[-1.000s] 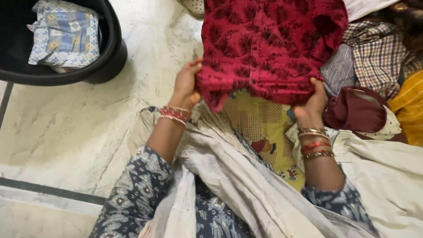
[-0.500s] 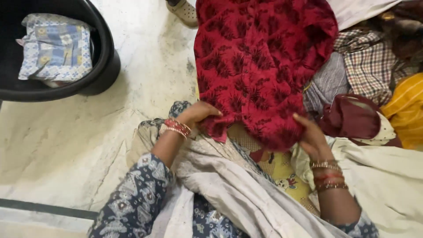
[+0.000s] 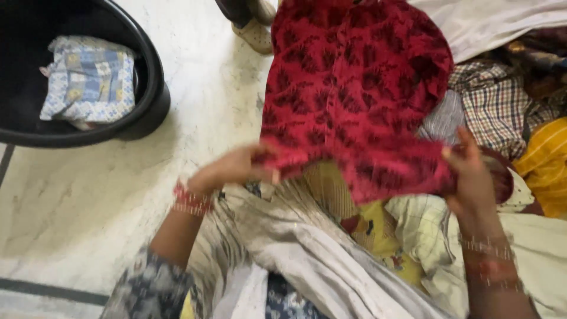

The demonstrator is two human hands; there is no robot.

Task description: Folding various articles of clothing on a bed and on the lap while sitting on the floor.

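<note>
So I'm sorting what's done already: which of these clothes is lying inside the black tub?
The folded blue-and-white patchwork cloth, alone inside the black tub. The red printed garment is held by both hands; the checked shirt and yellow cloth lie in the pile.

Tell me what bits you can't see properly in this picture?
Head view:
- Red patterned cloth garment: top cut off by the frame edge.
- Left hand and right hand: motion-blurred; fingertips hidden under the garment's hem.
- Round black plastic tub: cut off at left.
- Beige shoe: wearer out of frame.

No packages, labels, signs or screens — only cloth.
</note>
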